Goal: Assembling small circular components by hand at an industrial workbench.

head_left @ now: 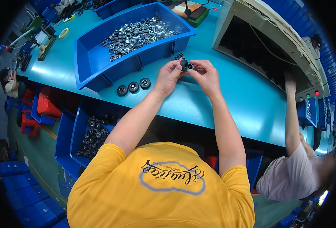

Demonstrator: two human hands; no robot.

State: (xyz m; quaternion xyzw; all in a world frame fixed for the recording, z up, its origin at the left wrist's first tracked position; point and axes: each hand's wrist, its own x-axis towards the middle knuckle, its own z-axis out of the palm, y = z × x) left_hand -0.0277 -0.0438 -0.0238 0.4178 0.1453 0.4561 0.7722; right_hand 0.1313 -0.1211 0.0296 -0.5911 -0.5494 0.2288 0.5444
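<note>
Yellow cloth of the person's shirt (160, 197) lies nearest, facing the table (251, 104) that carries a wide blue tub (124, 68). The tub stands just beyond the hands, probably so its heaped shiny parts (141, 36) are within reach. Below the tub's near side, a lower bin (79, 129) holds loose black wheels (94, 133); the table edge and an arm hide some of it. In front of the tub's right end, the left hand (166, 79) pinches a dark wheel (184, 65) in its fingers, seemingly to steady it, while the right hand's (206, 78) fingers, drawn narrow, cover much of a small piece (191, 66); whether it touches the wheel, I cannot tell. Three wheels (133, 87) sit before the tub, perhaps lined up to keep them apart. Beside the tub, small pieces (179, 56) are half hidden behind the held wheel.
</note>
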